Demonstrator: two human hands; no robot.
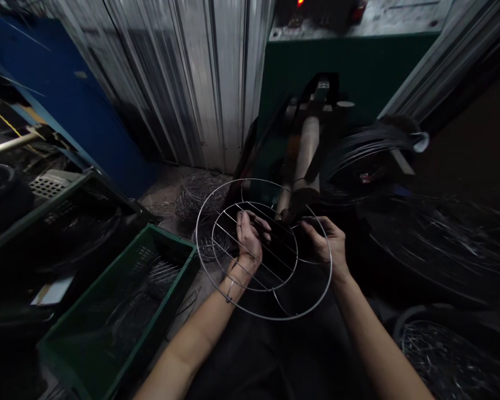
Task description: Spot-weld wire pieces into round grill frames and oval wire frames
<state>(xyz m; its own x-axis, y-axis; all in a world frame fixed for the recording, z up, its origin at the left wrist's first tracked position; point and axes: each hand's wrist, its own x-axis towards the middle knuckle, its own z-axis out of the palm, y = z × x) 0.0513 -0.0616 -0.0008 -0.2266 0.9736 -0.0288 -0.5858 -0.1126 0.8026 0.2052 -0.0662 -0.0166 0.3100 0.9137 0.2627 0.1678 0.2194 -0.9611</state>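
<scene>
A round wire rack (296,253), with an outer ring, an inner ring and several parallel bars, is in front of me near the machine's lower arm. My left hand (250,236) is beneath the bars, its fingers apart and pointing up; it appears to hold nothing, and the rack's wires cross in front of it. At the rack's right side, my right hand (329,241) pinches the wire where a short cross piece sits between the rings. Its fingertips are dark and partly hidden in shadow.
A green machine (350,61) with a thick cylindrical arm (308,147) stands ahead. Left are a green crate (173,238) and a blue panel (79,111). Tangled wire (200,197) lies on the floor. Coiled wire (366,141) and a tub of metal pieces (437,350) are right.
</scene>
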